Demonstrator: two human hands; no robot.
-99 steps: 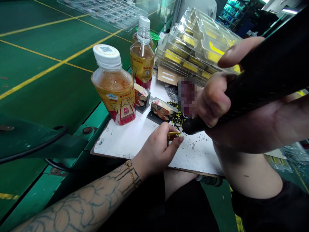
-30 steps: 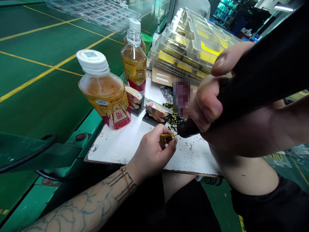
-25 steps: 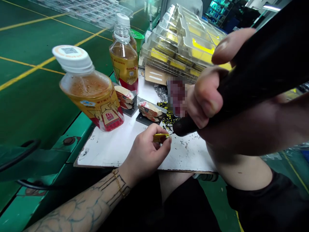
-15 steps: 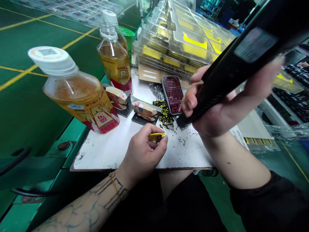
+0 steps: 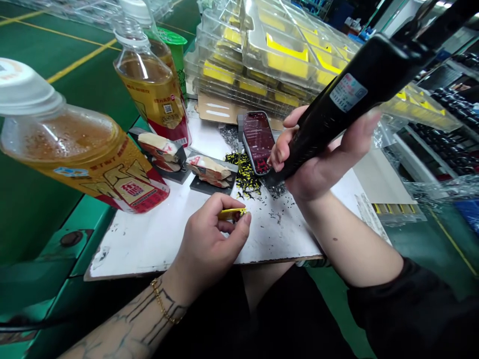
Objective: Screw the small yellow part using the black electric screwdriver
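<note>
Factory workshop: green floor [image 5: 67, 51] with yellow lines [image 5: 82, 60], stacked clear trays [image 5: 253, 45] of yellow parts [image 5: 286, 56].

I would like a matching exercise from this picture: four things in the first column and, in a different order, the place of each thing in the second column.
Column one
1. yellow piece
2. black tool
3. phone
4. green cup

Column two
A. beside the black and yellow bits
B. in the right hand
C. between a bottle and the clear trays
D. in the left hand

Pairs: 1-D, 2-B, 3-A, 4-C
</note>
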